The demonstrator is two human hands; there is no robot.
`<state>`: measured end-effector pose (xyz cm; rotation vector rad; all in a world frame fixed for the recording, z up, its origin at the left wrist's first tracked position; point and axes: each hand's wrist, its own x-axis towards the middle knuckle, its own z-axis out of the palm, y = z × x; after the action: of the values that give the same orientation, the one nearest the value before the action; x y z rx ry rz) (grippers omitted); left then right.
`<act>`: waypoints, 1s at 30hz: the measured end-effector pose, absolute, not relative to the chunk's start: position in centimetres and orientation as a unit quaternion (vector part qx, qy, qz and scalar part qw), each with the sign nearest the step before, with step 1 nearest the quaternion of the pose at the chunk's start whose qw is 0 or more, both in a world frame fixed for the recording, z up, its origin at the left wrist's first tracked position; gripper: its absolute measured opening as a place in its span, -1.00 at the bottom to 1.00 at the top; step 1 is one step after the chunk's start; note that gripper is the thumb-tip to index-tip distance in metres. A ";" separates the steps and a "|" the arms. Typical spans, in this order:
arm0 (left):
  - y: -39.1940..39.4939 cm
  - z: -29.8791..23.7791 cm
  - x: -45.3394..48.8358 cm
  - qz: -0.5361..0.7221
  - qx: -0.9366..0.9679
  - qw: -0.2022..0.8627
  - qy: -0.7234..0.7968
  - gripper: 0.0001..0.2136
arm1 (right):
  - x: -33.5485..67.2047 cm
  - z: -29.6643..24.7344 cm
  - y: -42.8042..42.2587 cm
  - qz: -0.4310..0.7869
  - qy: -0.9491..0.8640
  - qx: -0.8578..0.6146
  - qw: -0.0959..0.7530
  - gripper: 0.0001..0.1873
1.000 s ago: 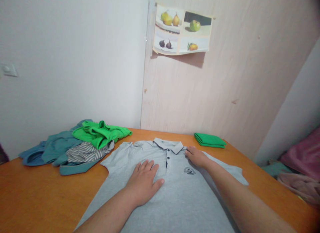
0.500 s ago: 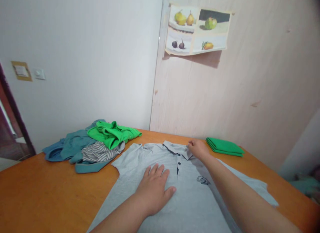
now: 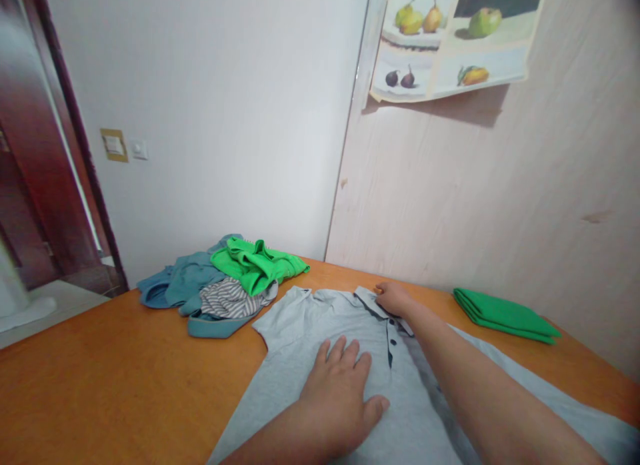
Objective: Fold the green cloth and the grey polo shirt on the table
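A light grey polo shirt (image 3: 290, 378) lies spread out on the table, its collar toward the wall and its dark buttons facing up. My left hand (image 3: 337, 392) rests flat on the shirt's front, fingers spread. At the collar (image 3: 370, 302) is my right hand (image 3: 397, 300), its fingers curled closed against the collar cloth. My right forearm covers part of the shirt's right side, and the chest print is mostly hidden behind it.
A loose heap of clothes lies at the back left: a bright green garment (image 3: 255, 265), a striped one (image 3: 227, 298) and blue-teal ones (image 3: 193, 278). Toward the back right sits a folded green cloth (image 3: 505, 315). The wall (image 3: 240, 118) borders the orange-brown table (image 3: 125, 385).
The view has swung left, so everything appears further right. My right hand has shifted left along the collar from its right end. The left hand stays flat on the shirt.
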<state>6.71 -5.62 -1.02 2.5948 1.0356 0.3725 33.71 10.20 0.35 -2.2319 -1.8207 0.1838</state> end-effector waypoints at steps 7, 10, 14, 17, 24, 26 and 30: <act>-5.6 -1.4 6.7 0.130 0.907 0.175 0.360 -0.27 | 34.0 0.5 11.5 0.054 -0.558 -0.805 0.192 -0.76; -5.7 -1.3 6.7 0.133 0.906 0.180 0.360 -0.27 | 33.9 0.2 11.6 0.035 -0.527 -0.815 0.237 -0.74; -5.8 -1.2 6.7 0.136 0.905 0.184 0.357 -0.29 | 33.6 0.0 11.4 0.038 -0.533 -0.802 0.268 -0.63; -5.8 -1.2 6.7 0.142 0.905 0.183 0.357 -0.29 | 33.4 0.6 11.4 0.026 -0.540 -0.795 0.274 -0.64; -5.8 -1.3 6.8 0.146 0.904 0.185 0.356 -0.29 | 32.4 1.1 12.3 0.058 -0.578 -0.781 0.230 -0.66; -5.9 -1.1 6.8 0.144 0.903 0.187 0.358 -0.29 | 32.0 0.6 12.5 0.075 -0.586 -0.776 0.223 -0.74; -6.2 -0.2 6.5 0.146 0.902 0.194 0.357 -0.29 | 31.4 -0.4 12.3 0.070 -0.569 -0.781 0.248 -0.81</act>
<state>6.49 -6.25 -0.21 2.5297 0.9998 0.4084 31.41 12.31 -0.42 -2.1277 -1.5505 0.1919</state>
